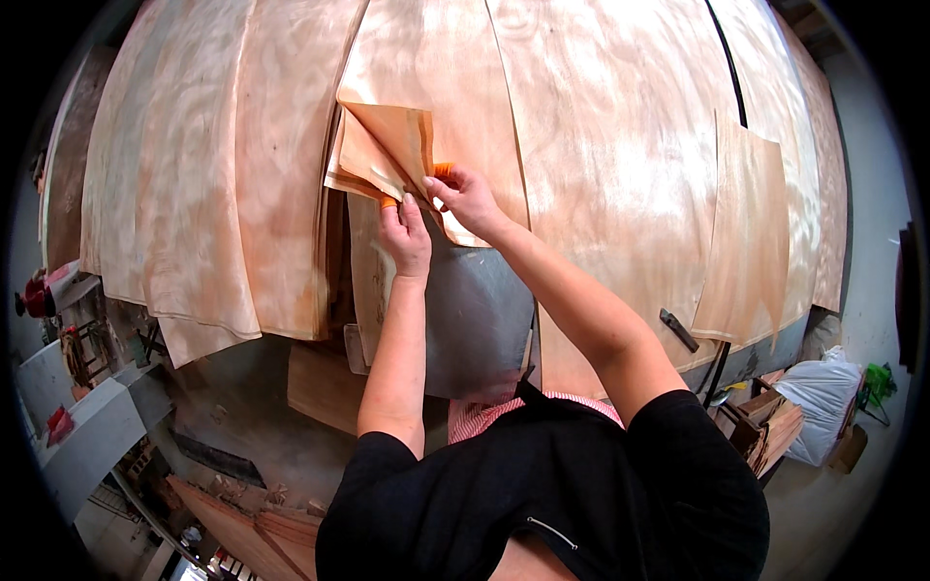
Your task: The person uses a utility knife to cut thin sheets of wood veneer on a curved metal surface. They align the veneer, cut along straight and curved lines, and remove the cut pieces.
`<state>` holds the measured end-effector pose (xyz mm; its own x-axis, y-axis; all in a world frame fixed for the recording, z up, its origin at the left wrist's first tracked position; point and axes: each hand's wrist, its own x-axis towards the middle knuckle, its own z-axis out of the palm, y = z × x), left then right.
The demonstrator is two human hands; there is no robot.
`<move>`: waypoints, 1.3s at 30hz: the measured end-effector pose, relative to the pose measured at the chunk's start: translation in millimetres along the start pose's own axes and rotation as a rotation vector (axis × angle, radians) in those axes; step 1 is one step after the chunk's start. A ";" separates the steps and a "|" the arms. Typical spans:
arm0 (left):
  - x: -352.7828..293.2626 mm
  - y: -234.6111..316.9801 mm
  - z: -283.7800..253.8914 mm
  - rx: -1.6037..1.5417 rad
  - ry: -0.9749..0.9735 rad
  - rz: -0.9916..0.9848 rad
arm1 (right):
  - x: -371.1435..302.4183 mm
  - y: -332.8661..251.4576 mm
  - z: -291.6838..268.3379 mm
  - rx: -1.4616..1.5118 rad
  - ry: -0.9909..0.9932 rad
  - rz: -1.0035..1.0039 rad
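Note:
Thin wood veneer sheets in pale tan cover the large work surface. At the near end of the middle sheets, a piece of wood veneer (pixel 395 136) is bent up and folded over, its darker edge showing. My left hand (pixel 407 242) pinches its near edge from below, thumb on top. Close beside it, my right hand (pixel 467 205) grips the same bent veneer with thumb and fingers curled together. Orange wrapping shows on fingers of both hands. The fingertips under the veneer are partly hidden.
A loose veneer strip (pixel 751 232) lies at the right, with a dark hand tool (pixel 678 330) near its lower end. A grey smooth panel (pixel 475 315) stands just below my hands. White sacks (pixel 819 407) sit on the floor at right; a grey machine (pixel 97 436) stands at left.

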<state>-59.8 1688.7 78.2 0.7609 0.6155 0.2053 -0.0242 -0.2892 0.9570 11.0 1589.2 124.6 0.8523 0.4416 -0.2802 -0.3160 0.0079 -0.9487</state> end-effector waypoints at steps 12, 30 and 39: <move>-1.7 -4.2 -5.0 -0.070 0.032 0.017 | -3.1 0.0 7.7 -0.050 -0.056 -0.019; 1.2 11.3 -9.8 0.218 -0.057 0.134 | -3.1 8.5 8.3 -0.013 -0.056 0.001; 10.9 36.3 5.6 0.483 0.051 0.470 | -0.5 6.5 1.4 0.150 0.013 0.070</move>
<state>-48.8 1680.8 114.1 0.7085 0.3745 0.5982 -0.0436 -0.8228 0.5667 7.9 1590.2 118.7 0.8311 0.4342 -0.3475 -0.4327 0.1122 -0.8945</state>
